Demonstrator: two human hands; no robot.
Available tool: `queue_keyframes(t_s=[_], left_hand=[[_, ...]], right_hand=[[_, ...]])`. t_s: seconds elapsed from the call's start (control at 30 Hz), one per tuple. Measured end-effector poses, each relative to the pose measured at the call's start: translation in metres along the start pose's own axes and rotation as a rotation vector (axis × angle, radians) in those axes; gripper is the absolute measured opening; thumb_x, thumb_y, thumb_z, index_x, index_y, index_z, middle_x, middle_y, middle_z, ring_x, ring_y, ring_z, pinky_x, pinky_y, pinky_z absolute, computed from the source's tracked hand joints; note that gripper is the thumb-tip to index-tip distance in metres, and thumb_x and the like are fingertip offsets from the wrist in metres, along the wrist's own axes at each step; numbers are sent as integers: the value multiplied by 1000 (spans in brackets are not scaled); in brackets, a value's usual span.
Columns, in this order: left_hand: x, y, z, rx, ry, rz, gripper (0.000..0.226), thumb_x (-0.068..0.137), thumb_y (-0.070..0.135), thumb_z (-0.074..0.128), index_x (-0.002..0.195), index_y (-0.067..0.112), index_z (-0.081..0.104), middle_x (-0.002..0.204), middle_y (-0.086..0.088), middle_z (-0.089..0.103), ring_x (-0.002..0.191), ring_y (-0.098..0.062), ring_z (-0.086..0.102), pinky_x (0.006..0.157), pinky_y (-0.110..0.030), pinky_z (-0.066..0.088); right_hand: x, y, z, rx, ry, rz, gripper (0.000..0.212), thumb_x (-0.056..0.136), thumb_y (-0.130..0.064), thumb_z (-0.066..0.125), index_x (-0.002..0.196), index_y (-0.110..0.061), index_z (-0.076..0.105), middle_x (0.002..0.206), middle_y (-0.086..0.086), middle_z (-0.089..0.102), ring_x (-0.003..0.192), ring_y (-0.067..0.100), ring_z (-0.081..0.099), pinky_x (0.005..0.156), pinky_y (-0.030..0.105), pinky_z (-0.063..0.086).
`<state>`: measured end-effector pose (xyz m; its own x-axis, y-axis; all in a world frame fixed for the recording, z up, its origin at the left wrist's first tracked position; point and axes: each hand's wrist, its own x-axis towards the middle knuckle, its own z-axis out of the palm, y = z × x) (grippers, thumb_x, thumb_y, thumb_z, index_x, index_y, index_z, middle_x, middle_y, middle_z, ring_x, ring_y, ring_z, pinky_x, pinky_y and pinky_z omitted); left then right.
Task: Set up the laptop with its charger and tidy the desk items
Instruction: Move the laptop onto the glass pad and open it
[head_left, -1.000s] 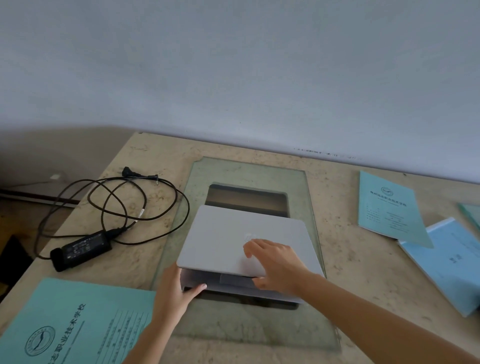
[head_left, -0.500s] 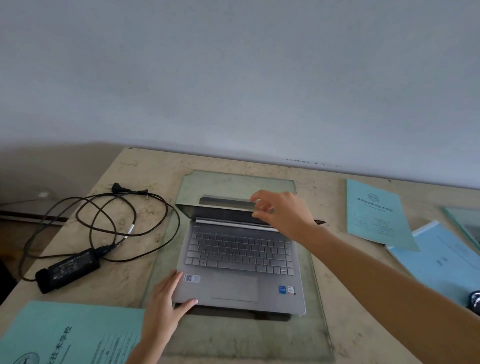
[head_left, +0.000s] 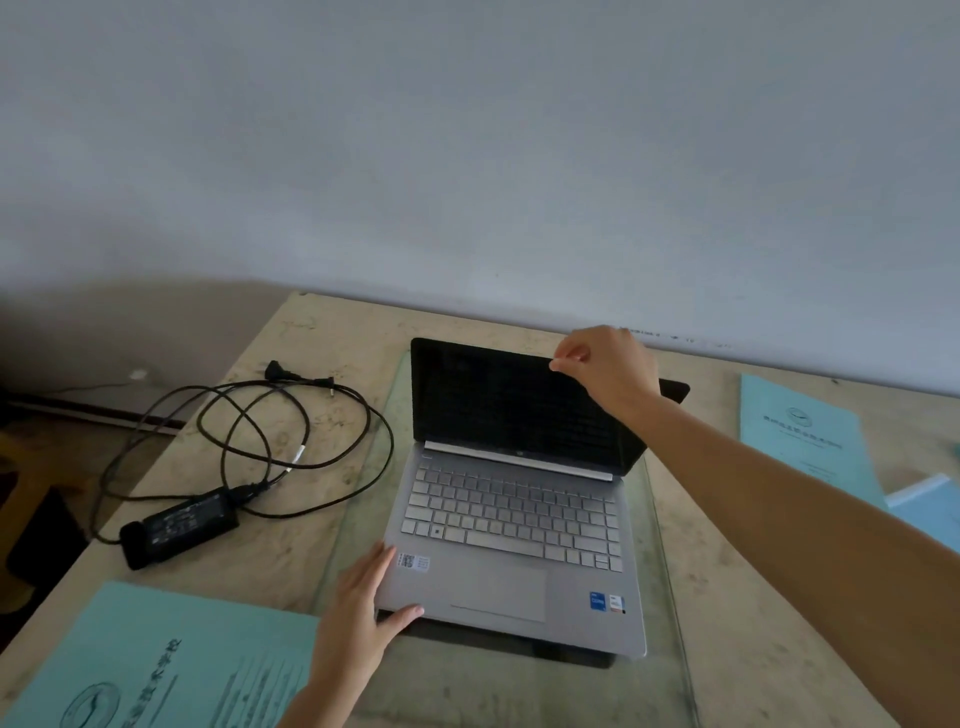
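A silver laptop (head_left: 511, 525) stands open on a glass pane (head_left: 665, 613) in the middle of the desk, its screen dark. My right hand (head_left: 605, 371) pinches the top edge of the lid near its right corner. My left hand (head_left: 363, 603) lies flat against the laptop's front left corner, fingers spread, pressing on the base. The black charger brick (head_left: 179, 527) rests on the desk to the left, its cable (head_left: 291, 415) lying in loose loops with both plugs free near the back.
A teal booklet (head_left: 156, 670) lies at the front left. Another teal booklet (head_left: 802, 441) and a blue one (head_left: 930, 512) lie at the right. A grey wall rises behind the desk (head_left: 769, 623). The desk's left edge drops off beside the charger.
The lid has swung from nearly closed to fully upright, lifted by my right hand. My left hand stayed at the front left corner. The camera came closer.
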<state>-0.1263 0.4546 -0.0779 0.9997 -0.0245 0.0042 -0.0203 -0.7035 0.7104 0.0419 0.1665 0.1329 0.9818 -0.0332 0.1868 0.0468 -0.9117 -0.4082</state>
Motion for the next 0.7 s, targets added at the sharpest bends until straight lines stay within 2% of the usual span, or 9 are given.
queue_keyframes(t_s=[0.07,0.33,0.57,0.7], left_hand=[[0,0,0,8,-4,-12,83,69,40,79,140,15,44,147,-3,43,135,-18,40,105,-31,39],[1,4,-2,18,1,-25,79,69,36,80,137,12,48,146,-5,45,134,-21,42,106,-33,40],[2,3,0,57,6,-17,78,69,36,80,136,12,49,145,-5,46,133,-22,43,107,-35,40],[1,0,2,47,1,-26,79,69,36,80,136,12,48,146,-4,45,134,-21,43,107,-33,39]], right_hand=[[5,1,1,-2,5,2,8,83,-38,70,84,-30,73,79,-15,67,75,10,64,58,23,45],[19,2,5,23,23,14,12,85,-33,69,90,-23,74,88,-5,72,81,16,64,71,33,55],[28,6,10,75,43,22,7,83,-29,71,85,-24,73,85,-5,70,84,17,65,70,30,50],[32,9,12,99,59,29,7,83,-29,71,86,-23,73,87,-3,72,84,18,66,71,32,53]])
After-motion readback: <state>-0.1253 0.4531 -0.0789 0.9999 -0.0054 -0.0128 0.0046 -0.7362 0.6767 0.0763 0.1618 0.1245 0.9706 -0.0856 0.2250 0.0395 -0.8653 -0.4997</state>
